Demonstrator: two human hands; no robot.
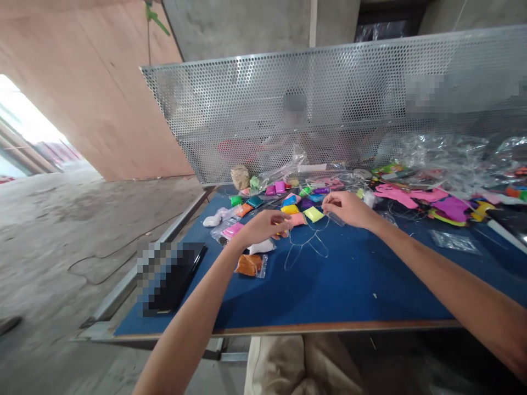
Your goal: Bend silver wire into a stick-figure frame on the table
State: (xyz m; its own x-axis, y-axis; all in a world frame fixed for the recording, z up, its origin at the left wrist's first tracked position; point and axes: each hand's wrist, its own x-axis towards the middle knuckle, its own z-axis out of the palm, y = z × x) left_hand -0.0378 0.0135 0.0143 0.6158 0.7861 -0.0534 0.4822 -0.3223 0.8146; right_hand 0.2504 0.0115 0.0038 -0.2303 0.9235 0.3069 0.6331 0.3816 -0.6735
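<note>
A thin, pale wire (307,242), bent into several loops, hangs between my hands above the blue tabletop. My left hand (267,226) has its fingers curled together at the wire's left side, seemingly pinching it, though the exact contact is too small to make out. At the wire's other side, thumb and forefinger of my right hand (343,207) are closed on it. Just behind the wire lie small packets: a pale yellow one (314,214), a yellow one (290,209) and a salmon one (297,219). Below my left hand are a white packet (260,247) and an orange-brown packet (249,265).
A perforated metal panel (263,104) stands along the back of the blue table (329,291). Pink foam pieces (397,195) and crumpled clear plastic (448,162) crowd the right side. A dark, partly pixelated flat object (181,280) lies at the left edge.
</note>
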